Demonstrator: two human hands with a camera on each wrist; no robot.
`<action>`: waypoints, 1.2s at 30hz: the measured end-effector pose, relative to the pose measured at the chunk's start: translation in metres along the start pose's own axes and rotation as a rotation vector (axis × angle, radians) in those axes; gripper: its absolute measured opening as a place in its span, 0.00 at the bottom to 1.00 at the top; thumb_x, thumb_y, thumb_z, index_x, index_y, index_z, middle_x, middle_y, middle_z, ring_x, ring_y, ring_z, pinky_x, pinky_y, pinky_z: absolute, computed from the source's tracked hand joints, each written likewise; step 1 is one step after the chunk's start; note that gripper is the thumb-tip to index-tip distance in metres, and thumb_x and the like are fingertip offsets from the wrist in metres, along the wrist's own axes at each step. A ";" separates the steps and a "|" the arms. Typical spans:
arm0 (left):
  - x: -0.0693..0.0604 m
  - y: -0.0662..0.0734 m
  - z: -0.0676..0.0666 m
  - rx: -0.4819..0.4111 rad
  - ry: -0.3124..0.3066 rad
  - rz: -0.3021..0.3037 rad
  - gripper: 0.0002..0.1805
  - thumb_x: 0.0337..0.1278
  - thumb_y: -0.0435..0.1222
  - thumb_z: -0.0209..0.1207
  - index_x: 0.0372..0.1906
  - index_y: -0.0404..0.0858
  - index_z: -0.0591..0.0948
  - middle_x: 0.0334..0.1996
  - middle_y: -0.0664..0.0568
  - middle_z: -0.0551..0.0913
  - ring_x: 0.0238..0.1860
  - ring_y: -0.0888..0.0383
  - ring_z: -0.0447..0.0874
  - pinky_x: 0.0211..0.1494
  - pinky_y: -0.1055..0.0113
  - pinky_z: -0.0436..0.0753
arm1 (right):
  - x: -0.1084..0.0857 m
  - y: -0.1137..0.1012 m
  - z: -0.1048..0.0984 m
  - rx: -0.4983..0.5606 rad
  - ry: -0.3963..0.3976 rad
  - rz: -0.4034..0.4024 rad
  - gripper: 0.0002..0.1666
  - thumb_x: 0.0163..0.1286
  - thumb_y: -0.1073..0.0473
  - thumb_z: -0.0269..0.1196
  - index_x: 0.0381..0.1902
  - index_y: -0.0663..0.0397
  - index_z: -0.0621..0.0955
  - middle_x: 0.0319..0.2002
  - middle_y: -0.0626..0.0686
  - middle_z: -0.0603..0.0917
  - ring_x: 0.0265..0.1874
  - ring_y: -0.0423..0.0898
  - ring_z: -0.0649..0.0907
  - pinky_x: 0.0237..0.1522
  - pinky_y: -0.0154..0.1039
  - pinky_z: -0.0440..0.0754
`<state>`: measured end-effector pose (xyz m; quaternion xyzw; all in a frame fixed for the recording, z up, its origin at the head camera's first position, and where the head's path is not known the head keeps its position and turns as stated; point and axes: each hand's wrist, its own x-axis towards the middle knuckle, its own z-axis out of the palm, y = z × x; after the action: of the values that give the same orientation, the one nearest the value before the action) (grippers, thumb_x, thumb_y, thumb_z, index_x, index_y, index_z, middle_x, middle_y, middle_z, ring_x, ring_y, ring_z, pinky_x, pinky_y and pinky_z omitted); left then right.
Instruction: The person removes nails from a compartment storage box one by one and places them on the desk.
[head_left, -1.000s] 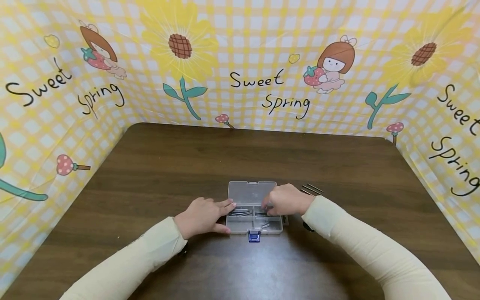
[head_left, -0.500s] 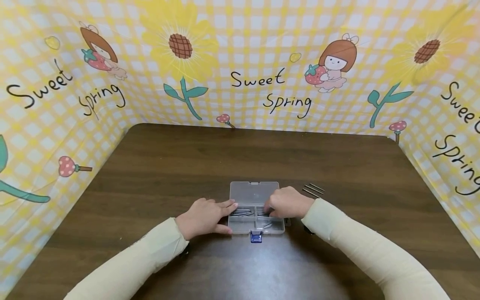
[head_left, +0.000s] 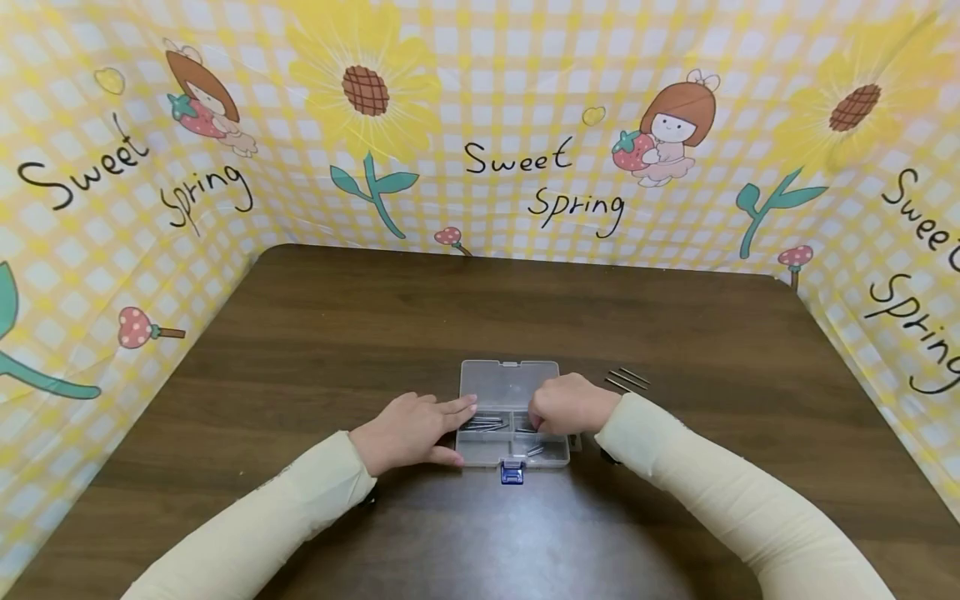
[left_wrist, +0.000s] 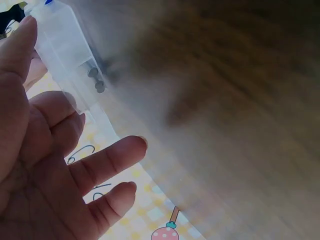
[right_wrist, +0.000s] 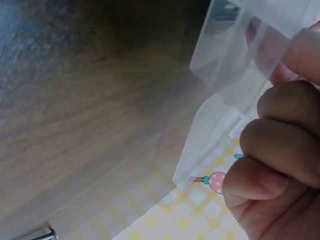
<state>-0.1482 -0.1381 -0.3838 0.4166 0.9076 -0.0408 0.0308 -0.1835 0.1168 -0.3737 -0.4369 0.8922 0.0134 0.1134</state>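
Note:
A clear divided plastic box (head_left: pixel 483 454) stands on the table with its lid (head_left: pixel 498 383) raised at the back and a blue latch (head_left: pixel 512 473) in front. Nails (head_left: pixel 483 424) lie in its back left compartment; a few small metal pieces (head_left: pixel 535 451) are in the front right one. My left hand (head_left: pixel 408 429) touches the box's left side, fingers extended; the left wrist view shows that hand (left_wrist: pixel 45 145) beside the box wall (left_wrist: pixel 60 40). My right hand (head_left: pixel 573 405), fingers bent, reaches into the back right compartment. Its fingertips are hidden, so any held piece cannot be made out.
Several thin nails (head_left: pixel 628 379) lie on the brown table (head_left: pixel 420 317) to the right, behind my right wrist. One nail's head (right_wrist: pixel 52 233) shows in the right wrist view. A yellow checked cloth (head_left: pixel 517 75) with printed flowers surrounds the table's back and sides.
The camera view has shifted slightly. My right hand stays over the back right compartment with its fingers a little more drawn together. My left hand keeps its place at the box.

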 end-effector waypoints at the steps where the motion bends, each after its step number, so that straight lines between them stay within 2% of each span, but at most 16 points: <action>1: 0.000 -0.001 0.000 0.013 -0.005 0.006 0.40 0.53 0.61 0.57 0.66 0.41 0.73 0.66 0.53 0.71 0.35 0.50 0.79 0.33 0.62 0.74 | 0.001 -0.001 0.000 0.004 -0.004 0.001 0.13 0.55 0.66 0.62 0.15 0.45 0.80 0.17 0.39 0.75 0.17 0.38 0.71 0.21 0.40 0.74; 6: -0.001 -0.003 -0.002 0.047 -0.053 0.004 0.39 0.57 0.62 0.54 0.69 0.44 0.70 0.67 0.56 0.70 0.40 0.49 0.80 0.36 0.61 0.74 | 0.001 -0.004 0.001 0.029 -0.006 -0.002 0.14 0.57 0.66 0.61 0.14 0.46 0.78 0.16 0.39 0.72 0.17 0.38 0.69 0.22 0.38 0.73; 10: -0.003 -0.003 -0.003 0.017 -0.087 -0.012 0.39 0.57 0.61 0.54 0.70 0.45 0.69 0.67 0.56 0.69 0.41 0.48 0.80 0.37 0.60 0.75 | 0.000 -0.003 0.003 0.056 0.014 -0.027 0.11 0.58 0.64 0.63 0.18 0.46 0.81 0.18 0.39 0.76 0.19 0.37 0.73 0.25 0.38 0.76; 15: -0.004 -0.004 -0.001 -0.017 -0.069 -0.020 0.39 0.57 0.61 0.55 0.69 0.44 0.70 0.67 0.55 0.70 0.39 0.48 0.80 0.37 0.59 0.75 | -0.005 0.003 -0.002 0.063 0.075 -0.081 0.07 0.60 0.61 0.63 0.22 0.46 0.83 0.22 0.39 0.80 0.22 0.36 0.77 0.28 0.38 0.78; 17: -0.003 -0.004 -0.001 -0.027 -0.060 -0.022 0.39 0.57 0.60 0.56 0.69 0.44 0.70 0.67 0.54 0.70 0.40 0.47 0.81 0.40 0.58 0.77 | -0.011 0.008 -0.008 0.101 0.103 -0.054 0.06 0.60 0.61 0.63 0.25 0.47 0.84 0.24 0.40 0.82 0.23 0.37 0.78 0.30 0.39 0.79; 21: 0.000 -0.004 -0.002 -0.041 -0.069 -0.028 0.38 0.58 0.60 0.56 0.69 0.43 0.69 0.67 0.54 0.69 0.43 0.45 0.81 0.47 0.55 0.77 | -0.023 0.022 -0.018 0.182 0.159 0.048 0.05 0.59 0.61 0.63 0.27 0.48 0.85 0.27 0.41 0.84 0.24 0.37 0.78 0.31 0.39 0.79; 25: 0.001 -0.003 -0.002 -0.052 -0.082 -0.040 0.39 0.57 0.59 0.57 0.69 0.43 0.69 0.68 0.54 0.69 0.46 0.43 0.81 0.50 0.54 0.77 | -0.034 0.033 -0.018 0.183 0.177 0.103 0.05 0.58 0.60 0.62 0.27 0.49 0.85 0.25 0.40 0.83 0.24 0.36 0.77 0.30 0.37 0.77; 30: 0.001 -0.003 -0.001 -0.056 -0.089 -0.036 0.39 0.57 0.59 0.57 0.69 0.43 0.69 0.68 0.54 0.69 0.47 0.41 0.81 0.50 0.53 0.77 | -0.049 0.046 -0.014 0.166 0.187 0.170 0.05 0.56 0.59 0.61 0.25 0.47 0.84 0.23 0.38 0.80 0.22 0.35 0.75 0.26 0.38 0.76; 36: 0.003 -0.003 -0.001 -0.063 -0.090 -0.032 0.39 0.57 0.59 0.57 0.69 0.43 0.69 0.68 0.53 0.69 0.44 0.43 0.82 0.46 0.56 0.78 | -0.070 0.070 -0.017 0.168 0.160 0.283 0.06 0.59 0.61 0.60 0.29 0.50 0.85 0.24 0.41 0.82 0.21 0.37 0.75 0.26 0.40 0.76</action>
<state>-0.1522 -0.1380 -0.3831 0.3988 0.9126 -0.0312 0.0840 -0.2000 0.2128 -0.3471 -0.2956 0.9490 -0.0801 0.0750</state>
